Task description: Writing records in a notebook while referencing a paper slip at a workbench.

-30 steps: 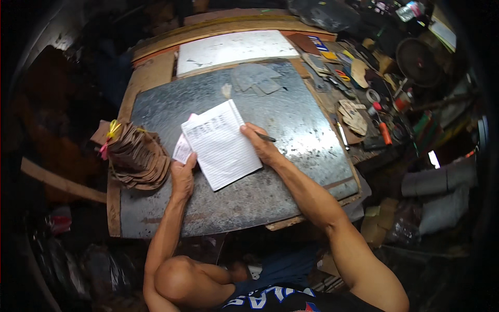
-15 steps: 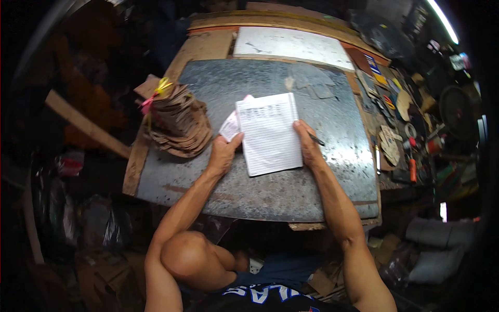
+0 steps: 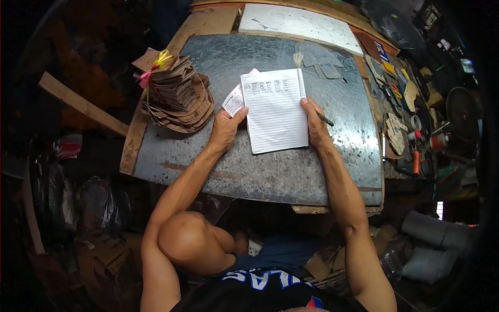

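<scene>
A lined notebook [image 3: 276, 117] lies open between my hands above the metal-topped table, with handwriting along the top of its page. My left hand [image 3: 227, 128] is closed at its left edge, thumb on top, and also pinches a pinkish printed slip [image 3: 234, 102] that is partly hidden behind the notebook. Gripping the right edge is my right hand [image 3: 316, 122], with a dark pen [image 3: 326, 120] lodged between its fingers and pointing outward. Left of the notebook stands a stack of brown cut pieces [image 3: 179, 99], tied with yellow and pink ribbon.
The grey metal tabletop [image 3: 249, 182] is scuffed. Grey flat cut shapes [image 3: 321, 61] lie at its far right, and a white board [image 3: 301, 22] lies behind. Tools and an orange-handled tool [image 3: 416, 162] crowd the right side. A wooden strip [image 3: 83, 104] juts out at left.
The whole view has shifted, so the table, stack and notebook sit higher in the picture. Both hands keep their hold on the notebook, slip and pen.
</scene>
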Demonstrator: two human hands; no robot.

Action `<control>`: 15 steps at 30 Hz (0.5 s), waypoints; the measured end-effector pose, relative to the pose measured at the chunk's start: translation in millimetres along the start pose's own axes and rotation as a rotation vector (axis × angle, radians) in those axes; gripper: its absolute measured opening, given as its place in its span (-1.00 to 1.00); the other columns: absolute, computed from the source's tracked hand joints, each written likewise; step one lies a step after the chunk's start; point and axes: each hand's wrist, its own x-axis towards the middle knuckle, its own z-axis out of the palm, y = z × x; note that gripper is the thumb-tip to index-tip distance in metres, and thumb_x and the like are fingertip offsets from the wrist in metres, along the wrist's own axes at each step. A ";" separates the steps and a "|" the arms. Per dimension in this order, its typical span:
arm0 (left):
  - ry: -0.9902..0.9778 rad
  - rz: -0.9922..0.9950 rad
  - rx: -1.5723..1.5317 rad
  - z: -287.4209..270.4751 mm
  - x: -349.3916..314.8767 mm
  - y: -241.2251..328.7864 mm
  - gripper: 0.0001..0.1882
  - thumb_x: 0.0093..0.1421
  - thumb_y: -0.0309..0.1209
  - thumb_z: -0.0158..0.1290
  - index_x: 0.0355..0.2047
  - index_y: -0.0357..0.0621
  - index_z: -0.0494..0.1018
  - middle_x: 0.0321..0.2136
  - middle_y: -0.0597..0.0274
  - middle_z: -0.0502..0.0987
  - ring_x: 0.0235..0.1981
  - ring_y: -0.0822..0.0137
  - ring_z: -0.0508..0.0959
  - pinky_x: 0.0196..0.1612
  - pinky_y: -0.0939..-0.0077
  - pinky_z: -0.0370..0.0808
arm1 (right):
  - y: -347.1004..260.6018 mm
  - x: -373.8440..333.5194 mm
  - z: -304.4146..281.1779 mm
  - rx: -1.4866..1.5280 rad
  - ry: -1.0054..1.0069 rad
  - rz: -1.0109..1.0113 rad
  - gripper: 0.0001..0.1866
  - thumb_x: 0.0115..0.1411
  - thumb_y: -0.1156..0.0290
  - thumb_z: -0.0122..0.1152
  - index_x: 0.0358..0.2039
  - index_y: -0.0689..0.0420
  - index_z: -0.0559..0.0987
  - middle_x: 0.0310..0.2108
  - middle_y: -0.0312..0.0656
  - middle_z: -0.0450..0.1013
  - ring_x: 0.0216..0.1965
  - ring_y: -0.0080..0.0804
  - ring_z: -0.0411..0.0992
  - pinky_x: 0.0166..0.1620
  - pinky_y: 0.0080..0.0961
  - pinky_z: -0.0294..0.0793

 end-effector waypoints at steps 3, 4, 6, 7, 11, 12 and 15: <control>0.002 0.009 -0.010 -0.1 0.0 0.5 -0.68 0.25 -0.49 0.05 0.00 -0.34 0.43 -0.06 0.17 0.53 -0.04 0.41 0.50 0.06 0.52 0.39 | -7.0 -4.4 5.5 0.004 0.007 0.009 -0.58 0.30 0.08 -0.02 -0.20 0.23 0.48 -0.36 -0.23 0.43 -0.34 -0.56 0.34 -0.24 -0.61 0.32; -0.007 0.008 -0.020 1.0 0.0 -0.2 -0.68 0.25 -0.49 0.04 0.01 -0.35 0.42 -0.06 0.16 0.53 -0.04 0.41 0.50 0.07 0.52 0.39 | -5.9 -5.1 4.3 0.002 0.010 0.013 -0.58 0.30 0.08 -0.02 -0.20 0.23 0.48 -0.36 -0.23 0.43 -0.34 -0.56 0.34 -0.24 -0.61 0.32; -0.018 0.002 -0.010 1.8 -0.1 0.2 -0.67 0.25 -0.49 0.04 0.01 -0.35 0.42 -0.06 0.16 0.53 -0.04 0.41 0.50 0.07 0.52 0.38 | -4.3 -4.4 2.1 0.006 0.028 0.013 -0.58 0.30 0.08 -0.02 -0.19 0.23 0.48 -0.37 -0.23 0.43 -0.34 -0.56 0.34 -0.24 -0.61 0.31; -0.025 0.001 0.004 0.2 -1.2 -0.3 -0.67 0.26 -0.49 0.04 0.01 -0.35 0.42 -0.06 0.16 0.53 -0.04 0.41 0.50 0.07 0.52 0.38 | -3.5 -4.4 2.1 0.008 0.027 0.017 -0.58 0.30 0.08 -0.02 -0.19 0.23 0.48 -0.37 -0.23 0.43 -0.34 -0.56 0.34 -0.24 -0.61 0.31; -0.028 -0.021 -0.025 -2.3 -2.3 -2.0 -0.67 0.26 -0.49 0.04 0.01 -0.35 0.41 -0.06 0.15 0.53 -0.04 0.41 0.50 0.07 0.52 0.38 | 0.7 -2.2 1.0 0.010 0.023 0.010 -0.58 0.29 0.08 -0.02 -0.19 0.24 0.49 -0.37 -0.22 0.43 -0.33 -0.55 0.34 -0.23 -0.61 0.31; -0.029 -0.020 -0.019 -2.6 -2.7 -2.3 -0.67 0.26 -0.49 0.04 0.01 -0.35 0.41 -0.05 0.15 0.53 -0.04 0.41 0.50 0.07 0.52 0.39 | 2.0 -1.9 0.3 0.021 0.025 0.005 -0.58 0.29 0.08 -0.02 -0.19 0.24 0.49 -0.37 -0.22 0.43 -0.33 -0.55 0.33 -0.23 -0.61 0.30; -0.028 -0.019 -0.015 -1.6 -2.4 -1.5 -0.67 0.25 -0.49 0.04 0.01 -0.35 0.41 -0.05 0.15 0.52 -0.04 0.41 0.50 0.07 0.51 0.39 | 3.6 -1.2 -1.6 0.006 0.013 0.008 -0.58 0.29 0.08 -0.03 -0.20 0.23 0.49 -0.37 -0.23 0.42 -0.33 -0.56 0.33 -0.23 -0.61 0.30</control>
